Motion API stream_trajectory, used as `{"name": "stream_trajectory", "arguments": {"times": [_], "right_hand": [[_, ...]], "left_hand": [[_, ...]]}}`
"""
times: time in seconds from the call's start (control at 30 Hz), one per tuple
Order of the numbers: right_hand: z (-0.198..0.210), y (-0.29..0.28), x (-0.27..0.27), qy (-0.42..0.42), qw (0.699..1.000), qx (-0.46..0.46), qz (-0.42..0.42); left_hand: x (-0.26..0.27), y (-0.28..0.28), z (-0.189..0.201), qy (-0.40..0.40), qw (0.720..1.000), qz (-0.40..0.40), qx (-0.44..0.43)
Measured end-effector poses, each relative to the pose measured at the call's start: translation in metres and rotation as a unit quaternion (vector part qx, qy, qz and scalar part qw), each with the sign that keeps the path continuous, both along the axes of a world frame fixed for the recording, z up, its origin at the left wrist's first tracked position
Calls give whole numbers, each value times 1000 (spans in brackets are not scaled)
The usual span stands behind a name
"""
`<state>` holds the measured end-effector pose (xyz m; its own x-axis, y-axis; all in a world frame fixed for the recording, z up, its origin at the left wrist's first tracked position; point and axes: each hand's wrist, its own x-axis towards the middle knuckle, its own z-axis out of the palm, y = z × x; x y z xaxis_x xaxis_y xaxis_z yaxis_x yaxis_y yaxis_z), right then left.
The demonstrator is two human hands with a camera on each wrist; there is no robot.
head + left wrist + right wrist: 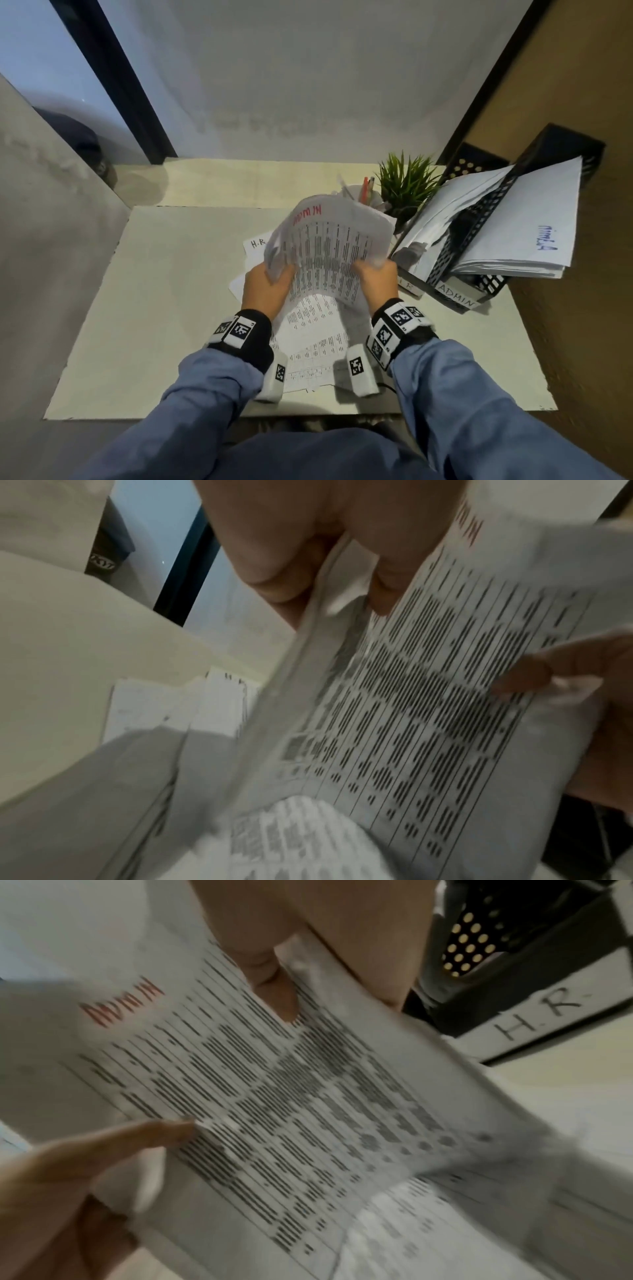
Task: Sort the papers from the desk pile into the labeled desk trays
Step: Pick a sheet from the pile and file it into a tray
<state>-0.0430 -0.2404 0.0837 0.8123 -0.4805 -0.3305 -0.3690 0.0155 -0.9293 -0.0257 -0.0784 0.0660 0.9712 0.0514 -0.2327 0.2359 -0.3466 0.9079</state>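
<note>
Papers [329,250] marked ADMIN in red are lifted above the desk pile [310,339], pinched at the near corners by left hand [269,286] and right hand [375,279]. Sheaf is bowed and several sheets thick. Next, I'd say: let left hand release, carry rightward to ADMIN tray [479,291], keep edges squared so nothing fans out onto the surface [164,308].

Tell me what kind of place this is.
Probably an office desk in a small cubicle: black mesh trays labeled ADMIN and H.R., a pen cup beside a small plant, and printed sheets in both hands.
</note>
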Motion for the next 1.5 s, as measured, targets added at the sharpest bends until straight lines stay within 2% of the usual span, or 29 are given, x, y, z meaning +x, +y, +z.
{"name": "stream_trajectory", "arguments": {"times": [0.07, 0.13, 0.2, 0.33, 0.4, 0.47, 0.53, 0.6, 0.63, 0.7, 0.8, 0.93, 1.07, 1.13, 1.2, 1.3, 1.33, 1.4, 1.5], "right_hand": [[4, -7, -5, 30, 999, 8, 12], [21, -20, -7, 31, 999, 20, 0], [41, -42, -7, -13, 1000, 11, -10], [75, -103, -8, -114, 988, -107, -19], [85, -134, -15, -133, 966, -196, -100], [86, -167, -22, -79, 924, -309, -214], [80, -192, -30, 59, 899, -342, -267], [70, -210, -35, 174, 914, -279, -237], [66, -216, -37, 185, 930, -232, -219], [60, -221, -38, 150, 954, -169, -197], [52, -226, -36, 99, 962, -191, -169], [61, -227, -36, 44, 964, -230, -123], [80, -230, -34, 18, 956, -268, -119], [86, -234, -34, 14, 963, -249, -106], [91, -237, -32, 74, 969, -216, -91], [102, -240, -25, 30, 970, -211, -121], [105, -240, -24, 16, 966, -218, -139], [108, -238, -23, 8, 947, -298, -120], [100, -230, -22, 67, 927, -358, -89]], "left_hand": [[0, -3, 1, 28, 999, -16, 0], [3, -9, 18, -15, 999, -51, -1], [6, -19, 45, -68, 993, -92, -5], [9, -55, 112, -157, 972, -176, 15], [9, -79, 142, -219, 955, -199, 33], [8, -105, 164, -281, 935, -210, 56], [7, -127, 178, -323, 917, -221, 78], [5, -148, 184, -350, 903, -228, 96], [4, -158, 185, -361, 897, -234, 105], [0, -179, 184, -383, 883, -243, 124], [-7, -209, 175, -402, 871, -243, 143], [-13, -241, 162, -385, 871, -271, 139], [-5, -266, 136, -332, 889, -286, 134], [1, -277, 120, -301, 900, -290, 120], [4, -287, 105, -285, 906, -293, 107], [11, -298, 78, -243, 918, -304, 80], [12, -300, 71, -215, 921, -312, 87], [13, -305, 60, -146, 919, -342, 132], [10, -305, 48, -94, 900, -380, 191]]}}
